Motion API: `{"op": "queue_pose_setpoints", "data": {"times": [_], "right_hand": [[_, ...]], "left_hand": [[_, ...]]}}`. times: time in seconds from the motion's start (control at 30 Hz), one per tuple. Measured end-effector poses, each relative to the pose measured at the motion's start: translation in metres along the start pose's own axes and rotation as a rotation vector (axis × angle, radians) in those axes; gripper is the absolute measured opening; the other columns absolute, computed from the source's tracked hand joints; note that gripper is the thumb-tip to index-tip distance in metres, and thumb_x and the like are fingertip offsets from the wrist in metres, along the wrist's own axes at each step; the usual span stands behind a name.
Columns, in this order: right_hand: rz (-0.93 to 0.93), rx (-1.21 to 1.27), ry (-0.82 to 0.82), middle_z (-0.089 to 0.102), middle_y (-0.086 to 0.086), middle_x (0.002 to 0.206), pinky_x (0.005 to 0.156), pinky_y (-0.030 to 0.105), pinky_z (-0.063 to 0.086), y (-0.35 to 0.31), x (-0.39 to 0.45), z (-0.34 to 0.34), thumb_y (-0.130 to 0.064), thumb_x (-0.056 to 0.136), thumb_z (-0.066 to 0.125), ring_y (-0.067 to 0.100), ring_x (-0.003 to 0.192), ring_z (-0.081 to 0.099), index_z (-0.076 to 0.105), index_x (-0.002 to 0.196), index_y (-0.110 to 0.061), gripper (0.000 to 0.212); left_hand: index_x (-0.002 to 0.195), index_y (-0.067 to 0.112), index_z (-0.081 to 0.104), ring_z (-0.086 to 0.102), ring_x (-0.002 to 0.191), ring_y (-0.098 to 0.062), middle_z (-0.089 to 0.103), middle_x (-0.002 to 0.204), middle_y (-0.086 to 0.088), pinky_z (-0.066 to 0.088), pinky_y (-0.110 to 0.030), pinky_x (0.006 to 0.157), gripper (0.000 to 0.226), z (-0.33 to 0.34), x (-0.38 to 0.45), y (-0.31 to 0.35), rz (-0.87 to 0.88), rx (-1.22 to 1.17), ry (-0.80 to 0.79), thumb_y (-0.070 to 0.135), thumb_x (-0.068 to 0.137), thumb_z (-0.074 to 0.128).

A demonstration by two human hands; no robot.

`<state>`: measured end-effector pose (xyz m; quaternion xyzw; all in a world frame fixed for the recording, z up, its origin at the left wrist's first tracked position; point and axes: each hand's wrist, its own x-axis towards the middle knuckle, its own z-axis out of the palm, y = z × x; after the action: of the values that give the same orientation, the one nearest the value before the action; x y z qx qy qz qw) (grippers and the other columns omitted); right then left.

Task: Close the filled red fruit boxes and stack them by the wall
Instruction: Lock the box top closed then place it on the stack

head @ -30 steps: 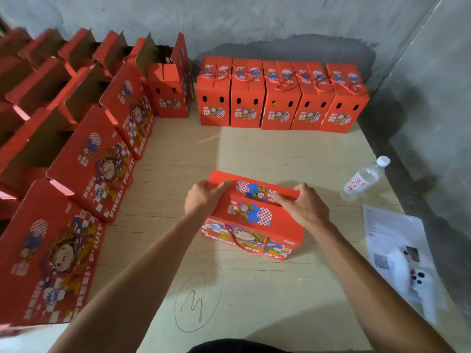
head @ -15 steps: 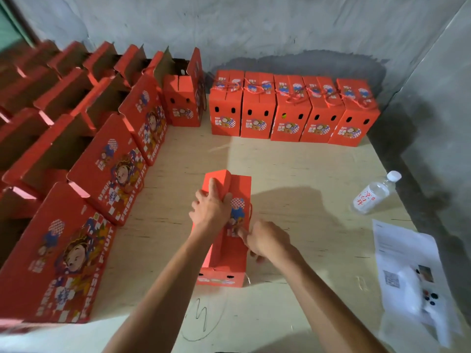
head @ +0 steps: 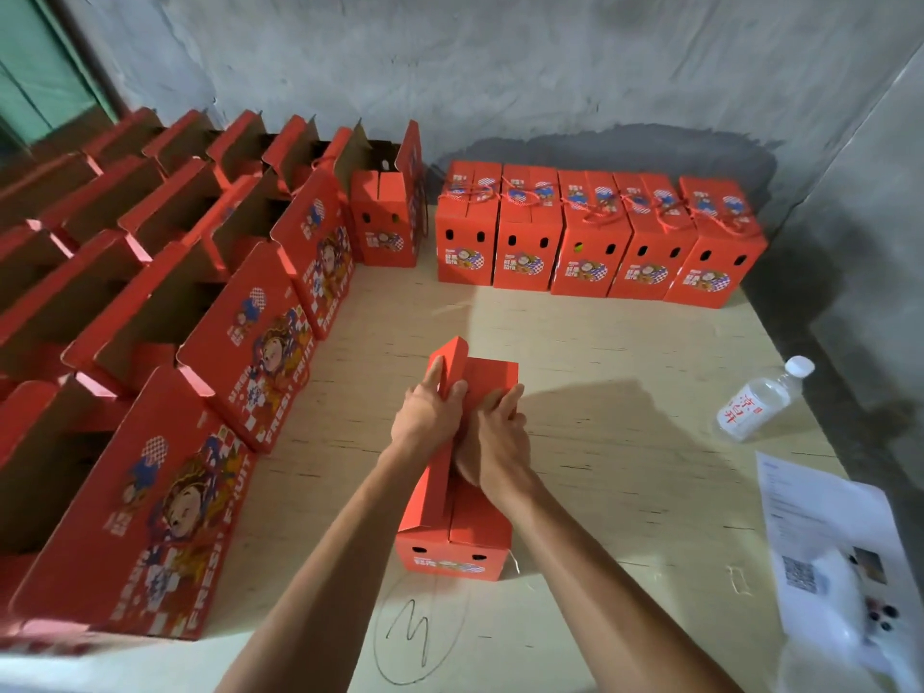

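A red fruit box stands upright in the middle of the plywood table, its narrow end with two holes facing me. My left hand grips the raised left top flap. My right hand lies with straight fingers on the right top flap, pressing it down. Several closed red boxes with string handles stand in a row against the back wall.
Many open red boxes fill the left side in rows. A water bottle lies at the right, with a printed sheet and a white device near the right edge. A pen-drawn circle marks the table in front of me.
The box was turned from lying broadside to standing end-on toward me. Both hands moved onto its top flaps, the right from its side to its top.
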<state>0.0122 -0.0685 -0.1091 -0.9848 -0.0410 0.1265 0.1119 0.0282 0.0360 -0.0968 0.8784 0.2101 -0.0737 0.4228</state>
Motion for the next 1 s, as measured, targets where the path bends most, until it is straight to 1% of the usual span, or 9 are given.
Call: {"op": "queue_pose_setpoints", "data": {"times": [0.1, 0.2, 0.3, 0.43, 0.63, 0.77, 0.83, 0.93, 1.0], "right_hand": [[-0.035, 0.087, -0.035, 0.002, 0.038, 0.163, 0.113, 0.045, 0.039, 0.009, 0.001, -0.004, -0.033, 0.095, 0.052, 0.050, 0.146, 0.029, 0.007, 0.158, 0.006, 0.087], [-0.036, 0.203, -0.003, -0.003, 0.031, 0.167, 0.111, 0.046, 0.041, 0.014, -0.002, 0.000, -0.051, 0.094, 0.058, 0.046, 0.146, 0.030, 0.008, 0.160, 0.000, 0.097], [-0.030, 0.229, 0.068, -0.012, 0.019, 0.170, 0.108, 0.045, 0.044, 0.017, -0.009, 0.015, -0.064, 0.094, 0.055, 0.039, 0.150, 0.025, 0.003, 0.163, -0.008, 0.103], [0.047, 0.308, 0.119, -0.016, 0.017, 0.170, 0.102, 0.044, 0.049, 0.013, -0.012, 0.024, -0.054, 0.096, 0.056, 0.040, 0.147, 0.034, -0.007, 0.161, -0.003, 0.105], [0.073, 0.382, 0.081, -0.004, 0.024, 0.169, 0.106, 0.042, 0.043, 0.015, -0.006, 0.018, -0.034, 0.104, 0.046, 0.044, 0.139, 0.045, -0.002, 0.161, 0.001, 0.082], [0.059, 0.518, 0.043, 0.003, 0.019, 0.171, 0.112, 0.042, 0.039, 0.023, -0.003, 0.012, -0.042, 0.100, 0.054, 0.042, 0.143, 0.042, 0.002, 0.163, -0.003, 0.090], [0.023, 0.654, 0.019, 0.012, 0.016, 0.170, 0.119, 0.041, 0.034, 0.029, -0.004, 0.008, -0.042, 0.099, 0.058, 0.035, 0.149, 0.035, 0.007, 0.163, -0.006, 0.090], [-0.012, 0.784, -0.002, 0.024, 0.016, 0.166, 0.122, 0.043, 0.030, 0.035, -0.006, -0.002, -0.036, 0.099, 0.060, 0.028, 0.151, 0.031, 0.016, 0.161, -0.006, 0.082], [0.009, 0.868, 0.005, 0.044, 0.012, 0.155, 0.117, 0.043, 0.037, 0.037, -0.010, -0.005, -0.033, 0.098, 0.061, 0.026, 0.141, 0.045, 0.032, 0.155, -0.012, 0.068]], "left_hand": [[0.161, 0.042, 0.020, 0.050, 0.133, -0.040, 0.049, 0.148, -0.019, 0.040, -0.051, 0.114, 0.068, 0.003, -0.001, 0.001, -0.027, -0.034, -0.010, 0.057, 0.100, 0.046], [0.161, 0.040, 0.024, 0.056, 0.129, -0.034, 0.052, 0.149, -0.014, 0.045, -0.047, 0.111, 0.068, -0.002, 0.000, 0.000, -0.017, -0.120, -0.025, 0.055, 0.100, 0.050], [0.160, 0.040, 0.028, 0.061, 0.125, -0.028, 0.057, 0.145, -0.008, 0.049, -0.045, 0.108, 0.067, -0.006, -0.003, -0.002, -0.005, -0.203, -0.047, 0.054, 0.100, 0.052], [0.158, 0.044, 0.029, 0.060, 0.125, -0.028, 0.057, 0.144, -0.006, 0.048, -0.048, 0.110, 0.066, -0.008, -0.003, -0.004, -0.025, -0.296, -0.059, 0.058, 0.098, 0.053], [0.159, 0.048, 0.013, 0.050, 0.130, -0.046, 0.033, 0.155, -0.019, 0.044, -0.055, 0.108, 0.066, 0.015, -0.011, 0.004, -0.046, 0.032, 0.005, 0.061, 0.100, 0.040], [0.159, 0.048, 0.012, 0.053, 0.125, -0.046, 0.034, 0.153, -0.020, 0.046, -0.054, 0.106, 0.066, 0.012, -0.005, 0.003, -0.054, 0.034, -0.010, 0.057, 0.101, 0.041], [0.160, 0.047, 0.013, 0.053, 0.126, -0.046, 0.034, 0.154, -0.022, 0.045, -0.053, 0.108, 0.065, 0.008, -0.003, 0.002, -0.046, 0.037, -0.028, 0.053, 0.102, 0.042], [0.161, 0.046, 0.012, 0.050, 0.130, -0.048, 0.028, 0.158, -0.022, 0.041, -0.055, 0.111, 0.065, 0.009, -0.007, 0.004, -0.044, 0.075, -0.034, 0.049, 0.103, 0.042], [0.161, 0.047, 0.011, 0.047, 0.134, -0.047, 0.027, 0.159, -0.018, 0.040, -0.057, 0.112, 0.065, 0.013, -0.009, 0.005, -0.056, 0.111, -0.031, 0.050, 0.103, 0.041]]}}
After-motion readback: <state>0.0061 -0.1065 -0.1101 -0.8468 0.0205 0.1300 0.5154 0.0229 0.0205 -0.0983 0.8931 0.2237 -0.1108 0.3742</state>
